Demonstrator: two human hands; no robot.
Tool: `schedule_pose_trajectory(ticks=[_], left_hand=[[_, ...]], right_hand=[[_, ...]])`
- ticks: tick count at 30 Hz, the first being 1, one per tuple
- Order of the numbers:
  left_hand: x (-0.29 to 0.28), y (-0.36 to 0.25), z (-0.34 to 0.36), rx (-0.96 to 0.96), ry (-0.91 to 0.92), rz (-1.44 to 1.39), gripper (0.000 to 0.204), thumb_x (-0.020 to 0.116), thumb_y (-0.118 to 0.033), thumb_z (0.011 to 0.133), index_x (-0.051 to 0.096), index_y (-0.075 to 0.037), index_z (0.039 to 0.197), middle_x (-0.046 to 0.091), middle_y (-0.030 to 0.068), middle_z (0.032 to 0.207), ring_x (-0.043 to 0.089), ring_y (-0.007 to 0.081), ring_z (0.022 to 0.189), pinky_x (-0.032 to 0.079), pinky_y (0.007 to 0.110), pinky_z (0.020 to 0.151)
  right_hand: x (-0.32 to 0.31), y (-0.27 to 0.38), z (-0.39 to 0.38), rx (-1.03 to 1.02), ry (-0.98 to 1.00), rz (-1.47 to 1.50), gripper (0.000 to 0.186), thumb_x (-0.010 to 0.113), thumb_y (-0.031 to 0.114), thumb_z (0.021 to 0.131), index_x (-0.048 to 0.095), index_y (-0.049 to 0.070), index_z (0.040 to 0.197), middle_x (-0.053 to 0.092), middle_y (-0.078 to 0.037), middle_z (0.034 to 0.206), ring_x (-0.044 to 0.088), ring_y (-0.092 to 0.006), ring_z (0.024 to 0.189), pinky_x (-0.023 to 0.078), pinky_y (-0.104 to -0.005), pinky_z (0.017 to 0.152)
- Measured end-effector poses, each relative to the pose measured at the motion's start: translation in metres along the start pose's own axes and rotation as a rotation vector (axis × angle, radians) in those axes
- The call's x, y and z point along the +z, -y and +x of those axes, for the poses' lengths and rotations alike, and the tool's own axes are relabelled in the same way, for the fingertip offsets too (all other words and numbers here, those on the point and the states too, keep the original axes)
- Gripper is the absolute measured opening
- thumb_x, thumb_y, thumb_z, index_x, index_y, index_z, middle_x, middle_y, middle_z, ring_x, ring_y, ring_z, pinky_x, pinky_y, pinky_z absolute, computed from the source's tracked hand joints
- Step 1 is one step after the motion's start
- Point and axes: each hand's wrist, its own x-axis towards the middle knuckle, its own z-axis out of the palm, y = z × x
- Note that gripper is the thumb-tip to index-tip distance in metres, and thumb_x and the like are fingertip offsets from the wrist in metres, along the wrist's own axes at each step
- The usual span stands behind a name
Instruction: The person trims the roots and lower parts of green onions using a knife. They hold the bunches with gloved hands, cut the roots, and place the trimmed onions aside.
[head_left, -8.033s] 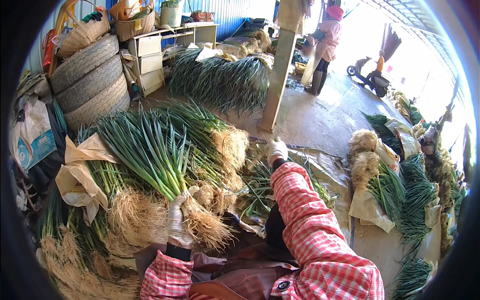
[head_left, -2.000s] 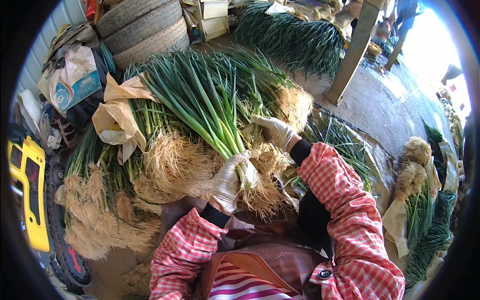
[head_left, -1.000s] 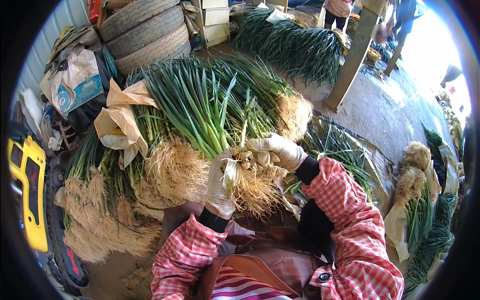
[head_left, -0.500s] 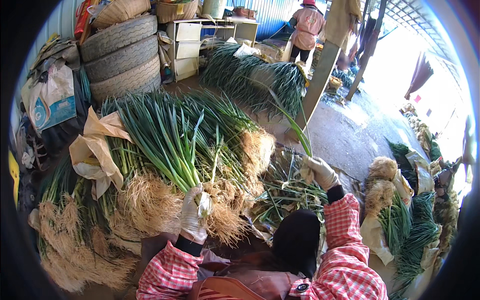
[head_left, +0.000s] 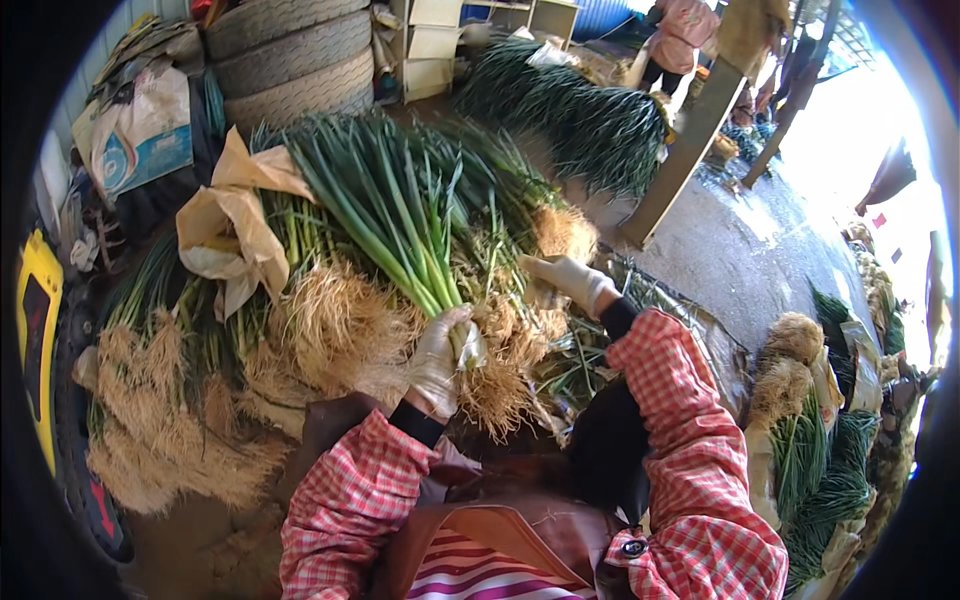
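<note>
My left hand (head_left: 436,362), in a pale work glove, is closed around the white lower ends of a bunch of green onions (head_left: 408,235). The long leaves of the bunch fan up and to the left, and tan roots hang below my fist. My right hand (head_left: 570,280), gloved too, is just right of the bunch, over the roots at the right end of the pile. Its thumb and fingers are apart, and nothing shows between them. Under both hands lies a big pile of green onions (head_left: 318,240) with shaggy tan roots (head_left: 335,315) toward me.
Brown paper (head_left: 228,235) sticks up on the pile's left. Stacked tyres (head_left: 290,50) stand behind, and a wooden post (head_left: 690,145) rises to the right. Loose leaves (head_left: 580,365) lie near my right forearm. More bundles (head_left: 800,440) line the right. Another person (head_left: 682,40) stands at the back.
My right hand has let go of a long green leaf and moved left to the pile, close to my left hand. The view has shifted, and my left hand still grips the bunch.
</note>
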Motion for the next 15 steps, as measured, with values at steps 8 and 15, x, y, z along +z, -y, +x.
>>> schedule_pose_trajectory(ticks=[8, 15], left_hand=[[-0.021, 0.019, 0.011, -0.180, -0.082, 0.015, 0.032, 0.052, -0.021, 0.090, 0.058, 0.007, 0.105, 0.045, 0.0030, 0.046, 0.042, 0.0152, 0.035, 0.037, 0.029, 0.039], [0.016, 0.005, -0.009, -0.121, 0.062, -0.124, 0.029, 0.049, -0.022, 0.091, 0.057, 0.005, 0.097, 0.045, 0.0059, 0.042, 0.040, 0.0186, 0.032, 0.037, 0.031, 0.038]], right_hand=[[0.052, -0.024, 0.060, 0.086, 0.160, 0.310, 0.039, 0.062, 0.039, 0.089, 0.068, 0.003, 0.075, 0.064, -0.005, 0.060, 0.054, -0.0090, 0.045, 0.043, -0.0221, 0.043], [0.041, -0.020, 0.037, 0.003, 0.265, 0.709, 0.030, 0.057, 0.027, 0.094, 0.066, 0.001, 0.083, 0.064, -0.005, 0.067, 0.056, -0.0076, 0.052, 0.047, -0.0238, 0.045]])
